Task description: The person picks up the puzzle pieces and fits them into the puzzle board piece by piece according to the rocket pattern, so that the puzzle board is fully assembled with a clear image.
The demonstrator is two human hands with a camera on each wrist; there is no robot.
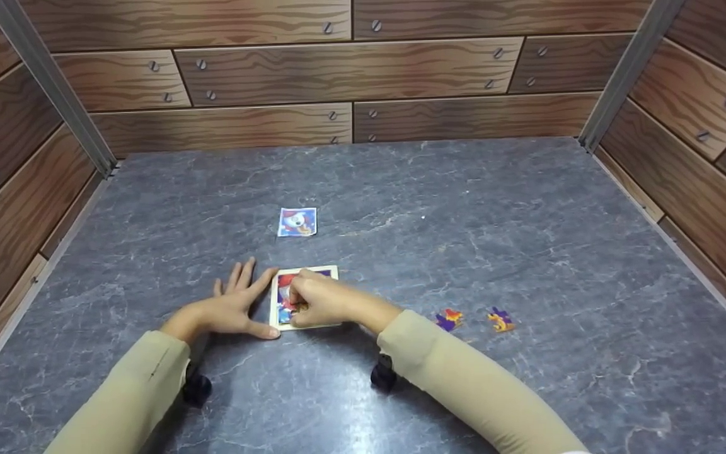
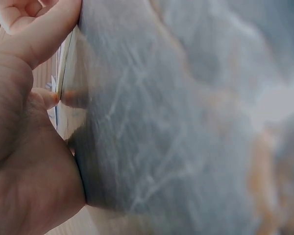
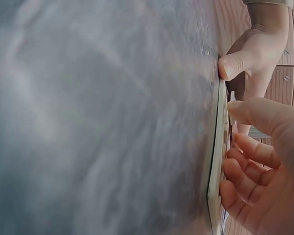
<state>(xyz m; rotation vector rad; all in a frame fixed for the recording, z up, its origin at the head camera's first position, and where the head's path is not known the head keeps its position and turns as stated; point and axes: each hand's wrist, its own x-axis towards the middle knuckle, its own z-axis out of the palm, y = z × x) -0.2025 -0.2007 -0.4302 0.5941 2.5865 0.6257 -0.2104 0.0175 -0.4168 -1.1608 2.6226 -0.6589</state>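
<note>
A small jigsaw puzzle in a cream frame (image 1: 307, 327) lies on the table, its colourful picture partly covered by my right hand (image 1: 322, 299). The curled fingers of that hand pinch a puzzle piece low over the picture; most of the piece is hidden behind them. My left hand (image 1: 230, 309) is spread along the frame's left side, with the thumb at the lower left corner and the index finger at the upper left one. In the right wrist view the right thumb (image 3: 255, 113) and fingertips come down on the puzzle's face, close to the left hand (image 3: 257, 56).
Two loose puzzle pieces, one purple and red (image 1: 449, 320) and one purple and orange (image 1: 500, 320), lie right of the right forearm. Behind the frame is a small picture card (image 1: 297, 222). Wood-patterned walls (image 1: 350, 72) enclose the grey marbled table (image 1: 527, 221).
</note>
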